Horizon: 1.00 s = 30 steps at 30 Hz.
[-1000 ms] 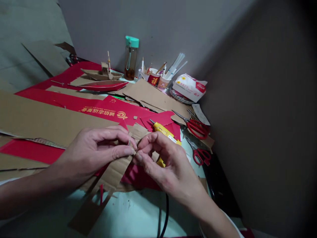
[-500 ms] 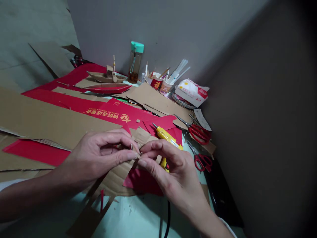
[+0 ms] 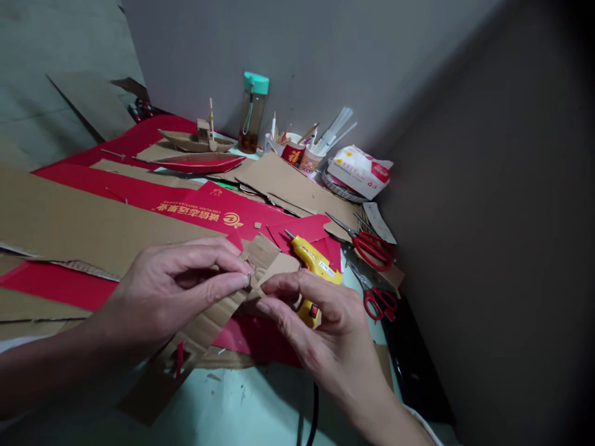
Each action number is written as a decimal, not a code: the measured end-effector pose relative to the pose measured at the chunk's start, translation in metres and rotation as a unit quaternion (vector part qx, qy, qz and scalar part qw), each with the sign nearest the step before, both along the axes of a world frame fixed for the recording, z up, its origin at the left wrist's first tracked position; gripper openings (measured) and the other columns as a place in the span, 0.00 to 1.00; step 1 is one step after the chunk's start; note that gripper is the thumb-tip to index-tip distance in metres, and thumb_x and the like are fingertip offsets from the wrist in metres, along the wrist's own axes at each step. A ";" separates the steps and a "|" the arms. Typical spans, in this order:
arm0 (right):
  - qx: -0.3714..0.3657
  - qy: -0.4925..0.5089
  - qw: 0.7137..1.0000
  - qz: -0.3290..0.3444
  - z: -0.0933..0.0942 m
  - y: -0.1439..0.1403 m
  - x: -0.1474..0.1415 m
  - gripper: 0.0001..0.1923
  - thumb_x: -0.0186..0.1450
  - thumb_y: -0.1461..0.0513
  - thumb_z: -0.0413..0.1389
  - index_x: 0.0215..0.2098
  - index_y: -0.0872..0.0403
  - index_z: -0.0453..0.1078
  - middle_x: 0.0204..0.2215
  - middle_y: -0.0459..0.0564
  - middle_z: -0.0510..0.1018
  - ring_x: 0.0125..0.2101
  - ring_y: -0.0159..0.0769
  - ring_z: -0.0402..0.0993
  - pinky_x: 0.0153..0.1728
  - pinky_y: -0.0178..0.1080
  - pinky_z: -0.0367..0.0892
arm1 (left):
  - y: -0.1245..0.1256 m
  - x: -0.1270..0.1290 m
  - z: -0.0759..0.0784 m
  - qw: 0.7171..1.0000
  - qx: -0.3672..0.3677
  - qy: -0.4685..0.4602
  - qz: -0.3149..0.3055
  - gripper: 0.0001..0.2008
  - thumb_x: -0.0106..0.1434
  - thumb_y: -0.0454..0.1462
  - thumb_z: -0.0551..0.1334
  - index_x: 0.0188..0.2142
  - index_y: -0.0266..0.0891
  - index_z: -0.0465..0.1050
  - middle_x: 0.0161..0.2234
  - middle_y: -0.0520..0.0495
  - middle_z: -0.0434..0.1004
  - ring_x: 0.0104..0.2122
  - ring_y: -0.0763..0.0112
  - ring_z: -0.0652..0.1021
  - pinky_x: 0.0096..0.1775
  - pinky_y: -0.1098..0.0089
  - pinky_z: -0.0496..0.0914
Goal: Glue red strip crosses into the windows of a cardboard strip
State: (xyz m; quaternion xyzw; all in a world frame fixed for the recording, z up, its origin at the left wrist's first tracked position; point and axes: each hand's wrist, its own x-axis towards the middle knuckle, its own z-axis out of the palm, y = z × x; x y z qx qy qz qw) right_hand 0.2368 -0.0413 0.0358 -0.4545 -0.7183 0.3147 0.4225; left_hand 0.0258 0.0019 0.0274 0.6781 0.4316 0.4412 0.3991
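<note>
My left hand (image 3: 176,291): thumb and forefinger pinched shut on a small cardboard scrap (image 3: 250,280); too small to make out its shape
My right hand (image 3: 320,328): fingers curled, fingertips meeting the same scrap from the other side
Scrap's place: held above the cut cardboard sheets (image 3: 83,226) on the surface
Just beyond my right hand: yellow glue gun (image 3: 316,263); two red scissors (image 3: 372,244) near it

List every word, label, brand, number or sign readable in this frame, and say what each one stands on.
Red cardboard sheet: a line of gold Chinese characters with a round gold logo, seen upside down; too small and blurred to quote.
White and red packet: printed text, too small to read.
Two paper cups: red and patterned prints, not legible.
Yellow glue gun: a small label, unreadable.
Nothing else carries text.
</note>
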 end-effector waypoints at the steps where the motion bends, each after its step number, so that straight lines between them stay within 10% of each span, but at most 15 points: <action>1: 0.008 -0.007 1.000 -0.004 0.001 -0.001 0.000 0.02 0.71 0.64 0.65 0.38 0.53 0.80 0.34 0.46 0.88 0.33 0.31 0.82 0.38 0.33 0.74 | 0.000 0.000 -0.001 1.000 -0.002 0.002 -0.005 0.06 0.61 0.40 0.71 0.28 0.50 0.86 0.30 0.54 0.88 0.31 0.67 0.85 0.33 0.75 0.80; 9: 0.063 -0.033 0.997 0.002 -0.003 -0.002 0.000 0.02 0.71 0.67 0.65 0.39 0.57 0.81 0.31 0.45 0.86 0.31 0.30 0.79 0.40 0.33 0.72 | 0.000 -0.002 -0.005 0.991 -0.121 -0.009 -0.048 0.05 0.63 0.41 0.69 0.32 0.48 0.85 0.33 0.54 0.87 0.36 0.69 0.85 0.39 0.77 0.79; 30: 0.266 -0.227 0.936 -0.029 -0.017 0.000 -0.004 0.08 0.74 0.69 0.58 0.39 0.61 0.80 0.29 0.51 0.80 0.30 0.38 0.71 0.35 0.44 0.65 | -0.006 0.007 -0.008 0.991 -0.120 0.053 -0.024 0.08 0.60 0.45 0.66 0.29 0.46 0.80 0.25 0.54 0.74 0.25 0.69 0.72 0.25 0.71 0.63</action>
